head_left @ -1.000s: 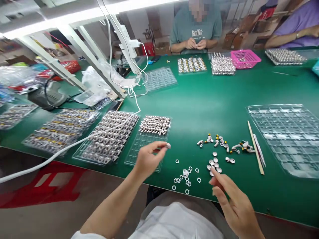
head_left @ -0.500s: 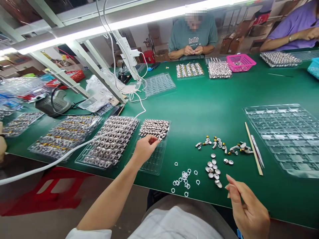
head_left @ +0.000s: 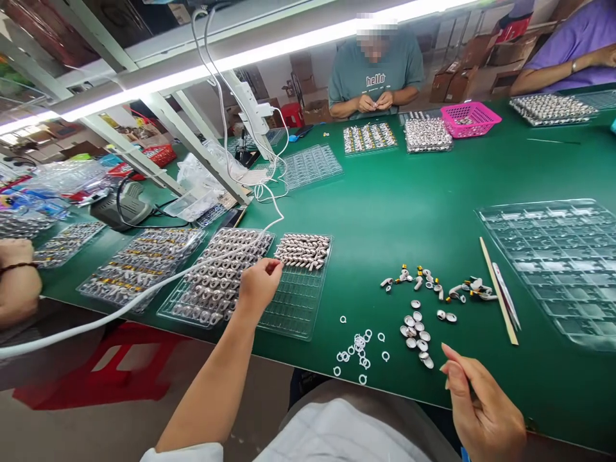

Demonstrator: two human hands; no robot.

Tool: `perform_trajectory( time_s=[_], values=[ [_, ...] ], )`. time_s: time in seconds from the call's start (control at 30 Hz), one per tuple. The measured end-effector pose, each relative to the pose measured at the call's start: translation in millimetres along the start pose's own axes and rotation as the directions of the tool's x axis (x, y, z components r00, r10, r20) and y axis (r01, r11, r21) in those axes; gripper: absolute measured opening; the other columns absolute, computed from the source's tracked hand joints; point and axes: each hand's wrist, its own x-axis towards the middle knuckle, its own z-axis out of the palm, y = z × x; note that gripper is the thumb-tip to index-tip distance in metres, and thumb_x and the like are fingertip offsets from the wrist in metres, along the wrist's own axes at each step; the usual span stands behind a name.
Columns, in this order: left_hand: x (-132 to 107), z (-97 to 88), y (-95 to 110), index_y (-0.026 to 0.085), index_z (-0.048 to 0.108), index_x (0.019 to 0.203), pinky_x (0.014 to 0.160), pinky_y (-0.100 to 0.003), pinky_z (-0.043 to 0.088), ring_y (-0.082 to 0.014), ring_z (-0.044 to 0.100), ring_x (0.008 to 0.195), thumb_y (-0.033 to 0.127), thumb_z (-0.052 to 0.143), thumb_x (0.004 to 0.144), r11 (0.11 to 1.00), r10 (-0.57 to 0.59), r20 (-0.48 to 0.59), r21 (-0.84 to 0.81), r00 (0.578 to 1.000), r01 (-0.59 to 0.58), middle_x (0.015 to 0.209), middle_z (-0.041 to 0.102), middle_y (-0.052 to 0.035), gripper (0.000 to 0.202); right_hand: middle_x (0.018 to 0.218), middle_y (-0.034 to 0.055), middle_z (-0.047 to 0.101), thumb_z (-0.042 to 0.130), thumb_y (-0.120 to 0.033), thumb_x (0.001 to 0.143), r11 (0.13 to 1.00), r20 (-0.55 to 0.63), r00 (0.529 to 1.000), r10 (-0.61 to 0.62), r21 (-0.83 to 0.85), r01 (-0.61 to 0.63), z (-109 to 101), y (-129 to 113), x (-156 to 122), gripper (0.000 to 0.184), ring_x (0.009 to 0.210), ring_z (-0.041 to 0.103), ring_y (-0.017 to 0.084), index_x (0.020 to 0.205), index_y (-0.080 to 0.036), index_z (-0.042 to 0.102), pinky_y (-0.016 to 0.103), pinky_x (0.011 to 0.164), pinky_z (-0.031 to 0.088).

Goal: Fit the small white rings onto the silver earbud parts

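My left hand [head_left: 261, 283] has its fingers drawn together at the left edge of a clear tray. Whether anything is between its fingertips is hidden. Rows of pale earbud stems [head_left: 304, 250] fill the tray's far part, and its near cells [head_left: 291, 301] are bare. My right hand [head_left: 484, 401] hovers over the table's front edge, thumb and forefinger pinched; I cannot make out what they hold. Nearest to it lie loose round earbud shells [head_left: 410, 343]. White rings [head_left: 359, 343] are scattered left of these. Earbud parts with yellow pieces [head_left: 418, 281] lie behind.
A wooden stick [head_left: 499, 292] and tweezers [head_left: 506, 296] lie beside an empty clear tray [head_left: 553, 269]. Left stand filled trays [head_left: 226, 263], crossed by a white cable [head_left: 144, 295]. Another person's hand [head_left: 19, 282] is far left. Across sits a co-worker [head_left: 375, 77] near a pink basket [head_left: 470, 120].
My left hand has moved left, away from the stems' front row to the tray's left edge. My right hand keeps its pinch. The view has shifted slightly, and another person's hand shows more at far left.
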Motion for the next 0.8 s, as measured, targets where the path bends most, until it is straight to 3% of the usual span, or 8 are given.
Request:
perform_trajectory(
  time_s=[0.1,0.23,0.67,0.8],
  values=[
    [5,-2.8,-19,0.017,0.073,0.093,0.076,-0.031,0.052,-0.0252,0.072,0.081,0.031,0.054,0.084,0.995,-0.066,-0.015,0.077,0.998,0.067,0.085,0.077,-0.0089,0.026,0.085,0.0048,0.075,0.060,-0.030,0.087,1.000,0.004,1.000,0.000,-0.029,0.000,1,0,1,0.026,0.059,0.071,0.023,0.111,-0.033,0.071,0.034,0.052,0.059],
    [6,1.5,-28,0.018,0.073,0.095,0.078,-0.032,0.052,-0.0276,0.072,0.085,0.031,0.052,0.085,0.979,-0.118,-0.008,0.165,0.993,0.117,0.087,0.077,-0.0096,0.027,0.083,0.0047,0.075,0.055,-0.035,0.090,0.998,0.032,0.999,-0.017,-0.053,0.018,2,-1,3,0.024,0.057,0.069,0.019,0.103,-0.024,0.072,0.030,0.056,0.058],
    [20,5.9,-29,0.018,0.073,0.094,0.082,-0.034,0.051,-0.0286,0.070,0.091,0.035,0.048,0.088,0.949,-0.147,0.098,0.294,0.984,0.112,0.092,0.077,-0.0119,0.031,0.089,0.0041,0.074,0.060,-0.017,0.088,0.994,0.057,0.994,-0.097,-0.036,0.099,4,7,-3,0.037,0.068,0.072,0.022,0.120,-0.037,0.064,0.035,0.062,0.058],
    [24,5.2,-31,0.018,0.072,0.092,0.080,-0.033,0.050,-0.0282,0.070,0.091,0.037,0.048,0.088,0.945,-0.156,0.130,0.307,0.979,0.109,0.093,0.077,-0.0113,0.031,0.090,0.0055,0.074,0.061,-0.013,0.087,0.992,0.045,0.992,-0.122,-0.038,0.123,6,5,0,0.041,0.071,0.072,0.022,0.121,-0.035,0.064,0.035,0.065,0.059]
  ],
)
